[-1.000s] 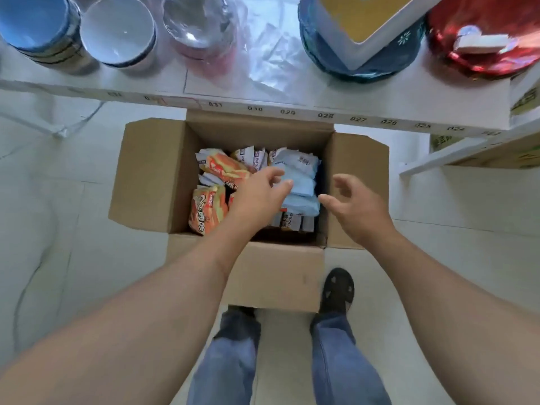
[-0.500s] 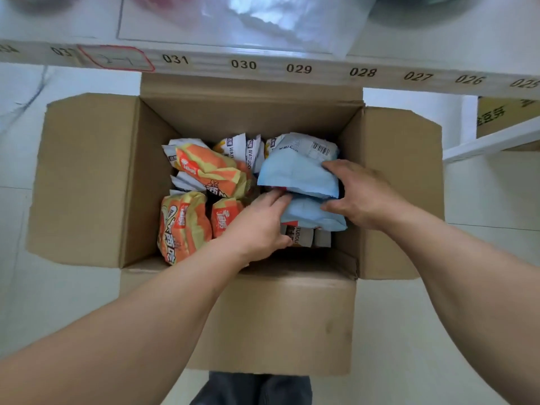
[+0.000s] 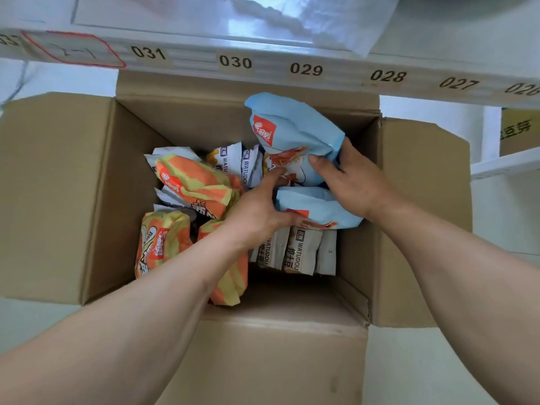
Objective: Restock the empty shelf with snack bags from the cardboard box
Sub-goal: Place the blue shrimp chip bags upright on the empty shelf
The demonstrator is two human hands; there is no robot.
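An open cardboard box (image 3: 58, 200) stands on the floor below me, holding several snack bags. My right hand (image 3: 353, 182) grips a light blue snack bag (image 3: 289, 133) tipped up on end near the box's back right corner. My left hand (image 3: 257, 206) is closed on the edge of a second light blue bag (image 3: 315, 206) lying just below the first. Orange-and-yellow bags (image 3: 198, 182) fill the left side. Grey-white bags (image 3: 301, 249) stand under the blue ones.
A white shelf edge (image 3: 350, 74) with number labels 031 to 026 runs across the top, above the box's far flap. Clear plastic wrap (image 3: 292, 19) lies on that shelf. A lower white shelf (image 3: 505, 162) and another carton (image 3: 520, 130) sit at the right.
My head has moved closer to the box. My right hand has raised the upper blue bag so it stands upright, and my left hand has moved right onto the lower blue bag.
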